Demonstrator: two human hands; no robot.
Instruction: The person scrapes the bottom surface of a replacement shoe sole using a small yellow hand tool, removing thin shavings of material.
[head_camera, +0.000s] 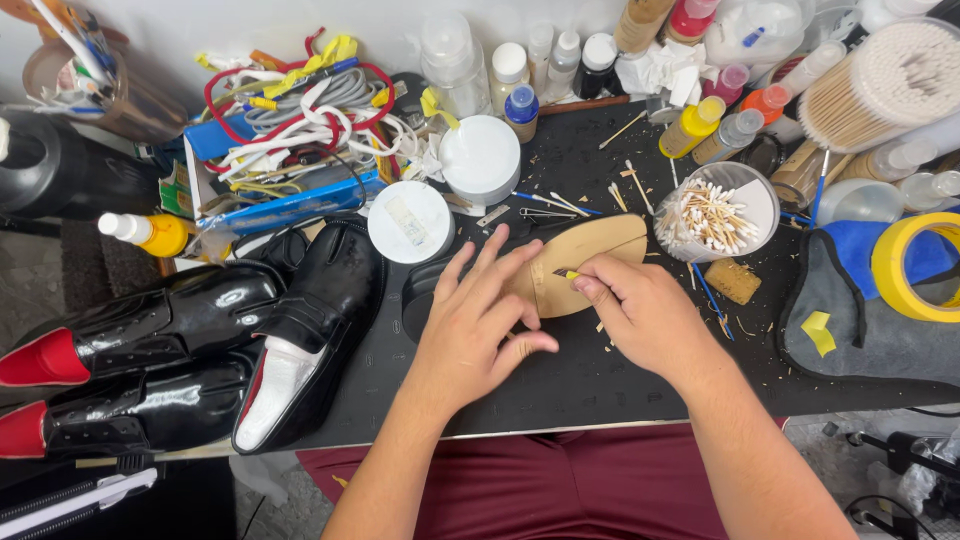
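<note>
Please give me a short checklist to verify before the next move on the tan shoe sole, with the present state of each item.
1. Left hand steadies the tan sole: ok, fingers spread flat on it.
2. Right hand grips the small yellow-tipped tool: ok, pinched at the sole's surface.
3. Left fingers away from the tool tip: not ok, they lie close beside it.
4. Tool's working end sharp or blunt: cannot tell, too small.
5. Sole lies flat on the black mat: ok.
6. Cup of cotton swabs stands apart from the right hand: ok.

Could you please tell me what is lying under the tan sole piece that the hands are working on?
Under the tan sole piece lies a black shoe on the black mat; both hands hide its middle.
</note>
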